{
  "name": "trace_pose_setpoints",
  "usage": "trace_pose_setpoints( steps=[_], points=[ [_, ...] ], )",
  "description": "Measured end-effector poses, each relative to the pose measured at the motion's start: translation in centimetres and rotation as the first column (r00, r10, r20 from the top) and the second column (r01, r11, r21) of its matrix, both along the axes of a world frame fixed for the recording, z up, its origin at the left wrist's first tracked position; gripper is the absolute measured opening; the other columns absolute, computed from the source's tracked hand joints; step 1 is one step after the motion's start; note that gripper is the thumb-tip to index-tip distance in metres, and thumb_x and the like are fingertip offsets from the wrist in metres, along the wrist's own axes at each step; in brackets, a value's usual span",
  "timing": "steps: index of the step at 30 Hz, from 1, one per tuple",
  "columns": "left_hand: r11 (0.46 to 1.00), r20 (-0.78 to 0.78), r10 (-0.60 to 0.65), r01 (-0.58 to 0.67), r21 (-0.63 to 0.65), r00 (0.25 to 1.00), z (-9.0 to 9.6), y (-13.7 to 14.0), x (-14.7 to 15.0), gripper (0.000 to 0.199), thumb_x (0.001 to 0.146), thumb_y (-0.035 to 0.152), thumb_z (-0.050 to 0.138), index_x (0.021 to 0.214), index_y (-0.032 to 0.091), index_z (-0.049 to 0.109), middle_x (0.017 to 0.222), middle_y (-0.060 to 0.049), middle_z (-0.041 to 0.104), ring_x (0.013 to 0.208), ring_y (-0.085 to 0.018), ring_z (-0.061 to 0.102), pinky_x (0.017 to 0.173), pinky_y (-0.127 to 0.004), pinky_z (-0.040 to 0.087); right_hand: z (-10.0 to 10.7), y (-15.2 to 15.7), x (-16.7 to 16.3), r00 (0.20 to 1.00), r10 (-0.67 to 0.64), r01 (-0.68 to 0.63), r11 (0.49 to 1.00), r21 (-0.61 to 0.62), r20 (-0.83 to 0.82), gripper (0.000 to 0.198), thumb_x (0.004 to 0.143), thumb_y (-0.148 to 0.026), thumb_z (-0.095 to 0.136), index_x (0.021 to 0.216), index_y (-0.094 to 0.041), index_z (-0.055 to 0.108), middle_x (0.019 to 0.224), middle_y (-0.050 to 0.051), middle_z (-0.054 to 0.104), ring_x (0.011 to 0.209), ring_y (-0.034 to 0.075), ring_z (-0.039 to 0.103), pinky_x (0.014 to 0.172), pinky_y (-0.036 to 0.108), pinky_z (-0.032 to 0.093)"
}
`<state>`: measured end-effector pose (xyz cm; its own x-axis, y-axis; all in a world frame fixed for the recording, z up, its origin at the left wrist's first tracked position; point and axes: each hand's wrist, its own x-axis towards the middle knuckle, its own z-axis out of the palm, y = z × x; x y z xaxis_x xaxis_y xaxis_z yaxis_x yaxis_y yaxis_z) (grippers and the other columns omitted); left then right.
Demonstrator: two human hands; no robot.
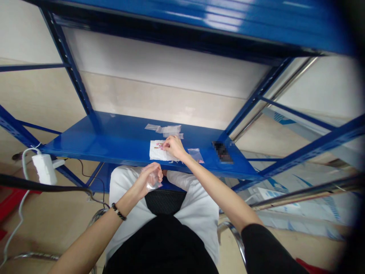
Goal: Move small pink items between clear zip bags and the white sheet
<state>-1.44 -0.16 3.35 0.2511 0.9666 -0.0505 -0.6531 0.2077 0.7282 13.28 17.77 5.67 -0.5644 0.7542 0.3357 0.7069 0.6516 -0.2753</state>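
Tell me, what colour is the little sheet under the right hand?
The sheet is white; it shows best in the head view, the only one here.

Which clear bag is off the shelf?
The bag in the left hand. The other bags lie on the shelf: several beyond the right hand, one to its right.

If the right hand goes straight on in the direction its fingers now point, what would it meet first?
Most likely the small pink pieces on the white sheet. The right hand is right beside or over them; whether it touches them is unclear.
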Motion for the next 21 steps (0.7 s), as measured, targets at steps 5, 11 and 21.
trace_pose_setpoints(
  steps=[5,11,21],
  points=[
    [1.0,0.059,0.003,-0.001,-0.025,0.998,-0.03,0.14,-0.27,0.023,0.082,0.038,0.067,0.083,0.017,0.058,0.063,0.002,0.053,0.057,-0.012,0.054,0.053,-0.023,0.045,-0.18,-0.43,-0.14,0.997,-0.03,0.028,0.999,0.029,0.067,0.005,0.081,-0.024,0.073,0.079,-0.02,0.075,0.102,0.009,0.063,0.102,0.025,0.049,0.086,0.035,0.035],
    [1.0,0.093,0.014,-0.012,-0.022,0.996,-0.31,0.36,-0.36,0.022,0.084,0.037,0.065,0.081,0.017,0.057,0.062,0.002,0.052,0.056,-0.011,0.053,0.055,-0.023,0.045,-0.34,-0.78,-0.16,0.996,0.033,-0.039,0.996,0.086,0.077,0.003,0.082,-0.019,0.07,0.082,-0.019,0.073,0.104,0.009,0.061,0.105,0.027,0.045,0.086,0.037,0.034],
    [0.999,0.064,-0.001,0.004,-0.036,0.998,-0.36,0.26,-0.12,0.023,0.083,0.038,0.066,0.082,0.017,0.056,0.063,0.003,0.052,0.056,-0.011,0.053,0.053,-0.023,0.045,-0.59,-1.1,0.26,0.992,0.091,-0.103,0.985,0.14,0.087,0.005,0.086,-0.02,0.066,0.085,-0.018,0.071,0.104,0.009,0.061,0.107,0.028,0.045,0.087,0.039,0.034]
  ],
)
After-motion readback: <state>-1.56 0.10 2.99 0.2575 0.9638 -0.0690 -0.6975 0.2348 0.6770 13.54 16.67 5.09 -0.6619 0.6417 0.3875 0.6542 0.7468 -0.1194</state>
